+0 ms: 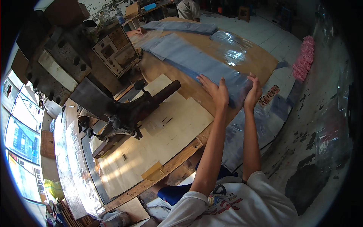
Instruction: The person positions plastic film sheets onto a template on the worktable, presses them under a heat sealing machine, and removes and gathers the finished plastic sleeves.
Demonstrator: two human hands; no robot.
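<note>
A long stack of clear bluish plastic bags [193,56] lies across the brown board [261,56] on the table. My left hand [216,90] rests on the near edge of the stack, its fingers stretched out and its thumb raised. At the right end of the stack, my right hand [253,92] has its fingers bent round the corner. Between my two hands the end of the stack bulges and hangs toward the table's edge. A second stack of plastic bags [181,26] lies farther back, and loose shiny plastic film [232,47] is beside it.
A heavy dark press machine [124,113] stands at the left over a pale work plate [166,128]. Another person's hand [140,31] is at the far end of the stack. Plastic sheets [249,132] lie below my right forearm. A pink fluffy duster [304,58] is at the right.
</note>
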